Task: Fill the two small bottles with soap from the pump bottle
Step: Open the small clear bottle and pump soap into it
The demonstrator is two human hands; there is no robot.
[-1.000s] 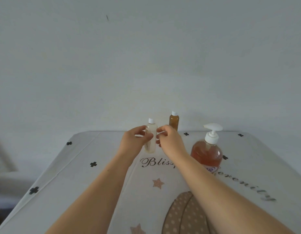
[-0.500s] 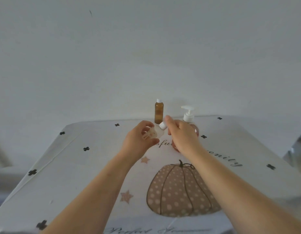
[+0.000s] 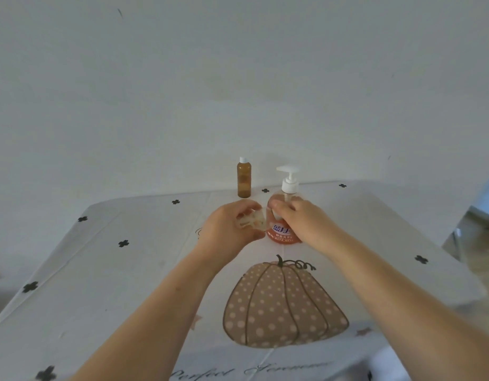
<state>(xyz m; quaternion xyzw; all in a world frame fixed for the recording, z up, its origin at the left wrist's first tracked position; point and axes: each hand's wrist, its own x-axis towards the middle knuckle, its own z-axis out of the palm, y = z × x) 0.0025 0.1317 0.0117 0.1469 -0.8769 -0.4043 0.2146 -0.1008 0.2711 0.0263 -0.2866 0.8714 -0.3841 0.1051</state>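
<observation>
clear bottle (image 3: 251, 223): tilted, held | cap (image 3: 275, 215): pinched | amber bottle (image 3: 244, 179): upright | pump bottle (image 3: 284, 231): upright

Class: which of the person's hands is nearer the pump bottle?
Right. The right hand overlaps the front of the pump bottle; the left hand, holding the small clear bottle, sits just to its left.

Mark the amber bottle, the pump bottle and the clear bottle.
amber bottle (image 3: 244, 180), head view, middle of body.
pump bottle (image 3: 282, 231), head view, front label.
clear bottle (image 3: 253, 223), head view, body between fingers.
</observation>
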